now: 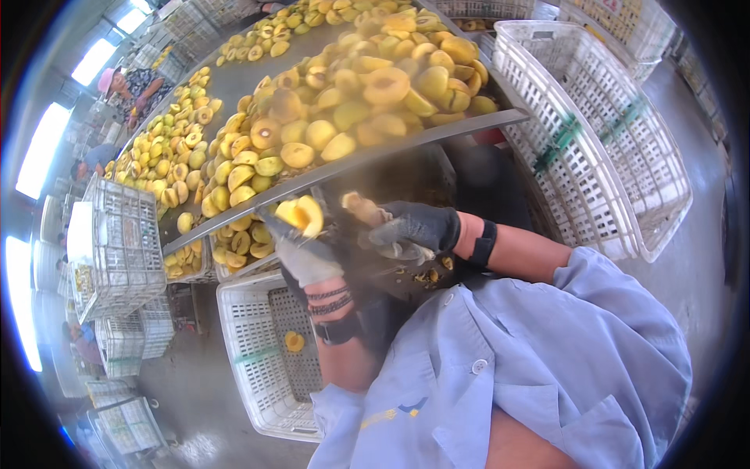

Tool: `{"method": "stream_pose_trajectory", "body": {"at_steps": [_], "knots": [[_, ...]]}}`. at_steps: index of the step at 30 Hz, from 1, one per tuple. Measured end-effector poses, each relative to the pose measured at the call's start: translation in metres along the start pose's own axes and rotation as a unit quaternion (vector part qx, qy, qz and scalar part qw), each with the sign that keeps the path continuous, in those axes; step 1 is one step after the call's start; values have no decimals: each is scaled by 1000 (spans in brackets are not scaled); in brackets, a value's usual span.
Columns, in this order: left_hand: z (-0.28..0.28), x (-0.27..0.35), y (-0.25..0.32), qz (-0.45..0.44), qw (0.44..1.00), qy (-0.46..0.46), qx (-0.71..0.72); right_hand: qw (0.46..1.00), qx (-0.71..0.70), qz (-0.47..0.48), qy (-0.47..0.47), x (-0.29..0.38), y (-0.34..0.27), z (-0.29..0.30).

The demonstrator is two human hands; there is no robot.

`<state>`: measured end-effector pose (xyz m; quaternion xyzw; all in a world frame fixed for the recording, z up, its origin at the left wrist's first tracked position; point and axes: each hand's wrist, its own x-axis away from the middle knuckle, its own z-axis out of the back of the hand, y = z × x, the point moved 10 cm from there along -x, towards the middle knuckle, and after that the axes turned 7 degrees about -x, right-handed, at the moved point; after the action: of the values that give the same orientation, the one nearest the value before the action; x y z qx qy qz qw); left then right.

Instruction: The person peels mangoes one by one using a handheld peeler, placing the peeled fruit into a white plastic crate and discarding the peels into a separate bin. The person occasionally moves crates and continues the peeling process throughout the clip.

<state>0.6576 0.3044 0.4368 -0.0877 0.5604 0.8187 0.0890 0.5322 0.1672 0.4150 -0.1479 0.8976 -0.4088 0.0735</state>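
Note:
My left hand [302,249], in a pale, worn glove, holds a cut yellow peach piece [302,216] just below the metal edge of the sorting table [375,153]. The peach's hollow, pale orange flesh faces up. My right hand [413,231], in a dark grey glove, grips a tool with a light, worn handle [360,209]; its working end is hidden or blurred. The two hands are apart. Beyond the edge lies a large heap of yellow peach halves [321,135], some with the pit cavity showing.
A white plastic crate [249,352] below my left arm holds one peach piece [295,341]. Nested white crates [592,135] stand at right, and a grey crate [126,240] at left. Peach scraps [433,274] lie below my right hand. A person [132,94] is across the table.

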Motion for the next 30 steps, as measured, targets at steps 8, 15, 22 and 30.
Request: {"method": "stream_pose_trajectory", "body": {"at_steps": [8, 15, 22, 30], "knots": [[142, -54, -32, 85, 974, 190, -90, 613, 787, -61, 44, 0, 89, 107], [-27, -190, -34, -192, 853, -171, -455, 683, 726, -12, 77, -12, 87, 110], [17, -240, -64, -10, 998, -42, -47, 843, 521, 45, 126, -35, 5, 59], [-25, -98, 46, -174, 967, -182, 42, 793, 462, 305, 255, -76, -114, -7]]}}
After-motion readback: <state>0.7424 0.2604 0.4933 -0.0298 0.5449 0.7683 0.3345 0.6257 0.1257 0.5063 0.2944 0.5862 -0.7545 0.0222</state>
